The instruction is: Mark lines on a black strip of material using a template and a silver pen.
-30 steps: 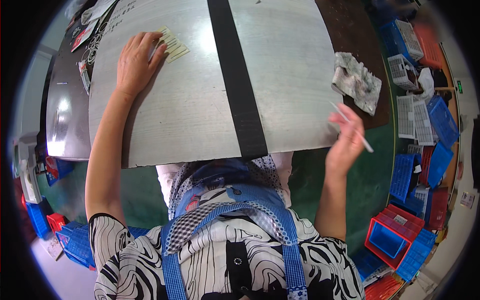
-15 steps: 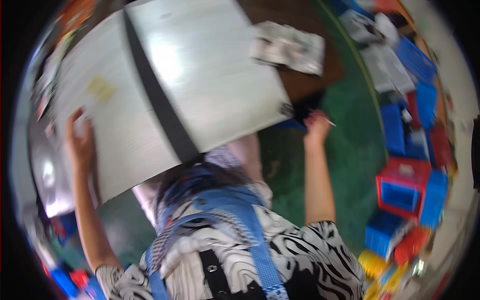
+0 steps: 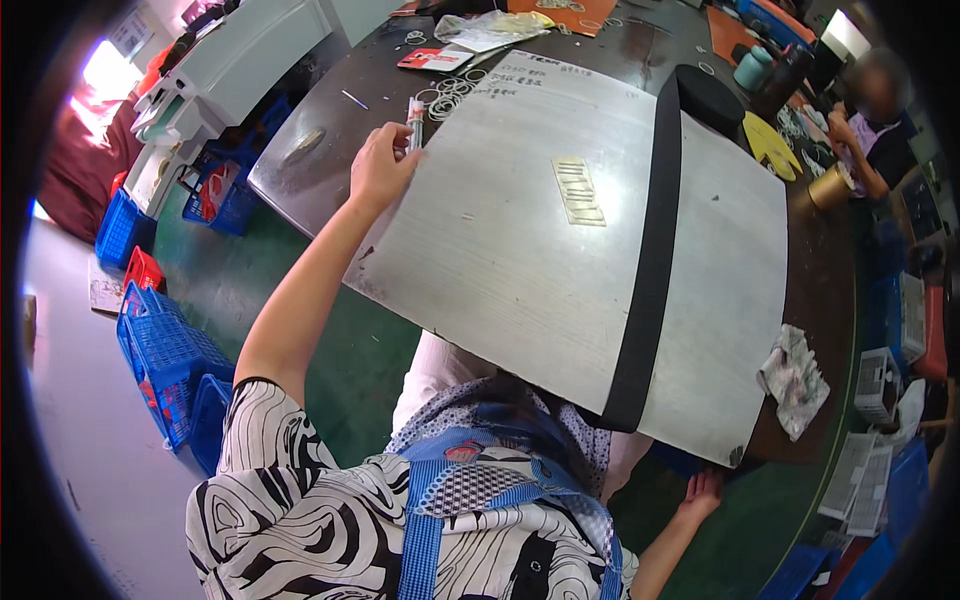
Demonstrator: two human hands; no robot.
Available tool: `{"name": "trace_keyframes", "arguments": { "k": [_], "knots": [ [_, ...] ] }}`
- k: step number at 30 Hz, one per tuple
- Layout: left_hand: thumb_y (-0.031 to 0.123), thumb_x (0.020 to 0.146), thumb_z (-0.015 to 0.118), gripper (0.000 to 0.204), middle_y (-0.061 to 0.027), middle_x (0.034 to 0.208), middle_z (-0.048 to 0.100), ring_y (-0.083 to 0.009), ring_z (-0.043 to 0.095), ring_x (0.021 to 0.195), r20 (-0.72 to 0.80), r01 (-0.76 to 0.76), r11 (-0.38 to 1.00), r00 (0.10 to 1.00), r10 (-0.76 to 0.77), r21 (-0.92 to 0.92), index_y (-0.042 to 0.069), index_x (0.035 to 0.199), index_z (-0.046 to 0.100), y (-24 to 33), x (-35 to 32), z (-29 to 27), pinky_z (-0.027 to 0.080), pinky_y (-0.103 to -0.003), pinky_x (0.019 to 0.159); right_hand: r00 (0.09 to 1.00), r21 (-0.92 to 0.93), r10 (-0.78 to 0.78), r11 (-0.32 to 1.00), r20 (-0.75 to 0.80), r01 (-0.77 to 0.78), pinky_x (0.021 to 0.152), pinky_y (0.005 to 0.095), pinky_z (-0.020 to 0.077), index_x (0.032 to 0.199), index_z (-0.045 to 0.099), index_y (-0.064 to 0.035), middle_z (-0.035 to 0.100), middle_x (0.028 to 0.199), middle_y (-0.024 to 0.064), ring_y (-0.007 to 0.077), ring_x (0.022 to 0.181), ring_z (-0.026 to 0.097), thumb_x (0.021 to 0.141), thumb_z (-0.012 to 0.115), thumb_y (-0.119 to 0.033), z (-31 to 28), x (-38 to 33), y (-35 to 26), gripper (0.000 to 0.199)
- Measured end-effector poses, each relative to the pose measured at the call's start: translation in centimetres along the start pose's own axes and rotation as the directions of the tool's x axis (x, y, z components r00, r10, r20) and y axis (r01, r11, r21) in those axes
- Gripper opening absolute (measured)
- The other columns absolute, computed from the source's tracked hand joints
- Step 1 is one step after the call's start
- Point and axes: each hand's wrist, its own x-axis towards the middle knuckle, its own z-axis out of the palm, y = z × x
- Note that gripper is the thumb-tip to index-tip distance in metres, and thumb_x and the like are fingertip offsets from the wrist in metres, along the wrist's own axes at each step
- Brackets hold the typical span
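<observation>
My left hand (image 3: 382, 172) is at the left edge of a large pale metal board (image 3: 500, 260). Its fingers are closed round a slim clear tube (image 3: 415, 122) with a red band, pointing away from me. A wide black strap (image 3: 650, 250) runs over the board from far to near, ending in a black roll (image 3: 708, 98) at the far side. Left of the strap lies a small yellowish sheet (image 3: 578, 192) with dark bars. Low on the right, my right hand (image 3: 704, 490) is just below the board's near right corner; its fingers are partly hidden, and any grasp is unclear.
White rings (image 3: 452, 98) and a red-and-white packet (image 3: 435, 60) lie on the dark table (image 3: 320, 190). A crumpled cloth (image 3: 794, 382) rests beside the board's right edge. Blue baskets (image 3: 170, 350) stand on the left floor. Another person (image 3: 870, 140) sits at far right.
The view has swung left, showing more of the table's far side. My left hand, open on the board before, now holds the tube. The thin white stick at my right hand no longer shows.
</observation>
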Motion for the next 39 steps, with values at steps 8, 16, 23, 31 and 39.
{"name": "trace_keyframes", "arguments": {
  "k": [8, 16, 23, 31, 39],
  "knots": [
    [0.044, 0.082, 0.077, 0.056, -0.0183, 0.114, 0.072, -0.0341, 0.07, 0.108, 0.127, 0.257, 0.885, 0.937, -0.327, 0.388, 0.004, 0.118, 0.064, -0.8, 6.8, 0.8, 0.054, -0.044, 0.089, 0.822, -0.167, -0.504, 0.864, -0.264, 0.476, 0.083, 0.0311, 0.0512, 0.143, 0.053, -0.0069, 0.065, 0.108, 0.0069, 0.0164, 0.093, 0.06, 0.106, 0.051, -0.018, 2.1, -5.9, -10.2, 0.039],
    [0.03, 0.086, 0.068, 0.04, -0.0214, 0.108, 0.072, -0.0384, 0.067, 0.106, 0.078, 0.216, 0.971, 0.972, -0.224, 0.1, 0.002, 0.115, 0.063, -2.8, 4.5, 1.4, 0.052, -0.044, 0.094, 0.485, -0.004, -0.87, 0.486, 0.088, 0.874, 0.082, 0.0288, 0.0516, 0.128, 0.061, 0.0004, 0.064, 0.1, 0.0086, 0.0151, 0.087, 0.06, 0.108, 0.051, -0.017, 20.1, -17.9, -19.3, 0.029],
    [0.019, 0.102, 0.057, 0.017, -0.0064, 0.106, 0.072, -0.0108, 0.064, 0.096, 0.331, 0.354, 0.614, 0.931, -0.156, -0.705, 0.005, 0.112, 0.057, 2.3, -1.5, -2.0, 0.048, -0.028, 0.078, 0.1, 0.179, -0.367, 0.651, 0.925, 0.738, 0.079, 0.0275, 0.056, 0.115, 0.067, 0.0019, 0.072, 0.1, 0.0082, 0.0129, 0.087, 0.069, 0.102, 0.059, -0.007, 40.8, -28.4, -17.2, 0.018],
    [0.027, 0.103, 0.06, 0.019, 0.0018, 0.092, 0.059, -0.0074, 0.054, 0.085, 0.411, 0.396, 0.439, 0.909, -0.065, -0.807, 0.009, 0.11, 0.06, 5.5, -4.9, -0.4, 0.045, -0.026, 0.072, 0.157, 0.062, -0.207, 0.772, 0.966, 0.633, 0.064, 0.0273, 0.0533, 0.098, 0.063, 0.0035, 0.07, 0.083, 0.0077, 0.012, 0.068, 0.065, 0.095, 0.073, -0.016, 51.8, -33.6, -12.6, 0.022],
    [0.028, 0.105, 0.054, 0.023, -0.0008, 0.083, 0.057, -0.0082, 0.048, 0.07, 0.425, 0.457, 0.479, 0.887, -0.181, -0.749, 0.004, 0.107, 0.054, 6.6, -6.3, 0.0, 0.042, -0.027, 0.061, 0.156, -0.069, -0.014, 0.855, 0.988, 0.514, 0.061, 0.0248, 0.0538, 0.095, 0.063, 0.0002, 0.066, 0.08, 0.0029, 0.0085, 0.068, 0.062, 0.1, 0.066, -0.016, 51.5, -31.7, -11.5, 0.017]
  ]
}}
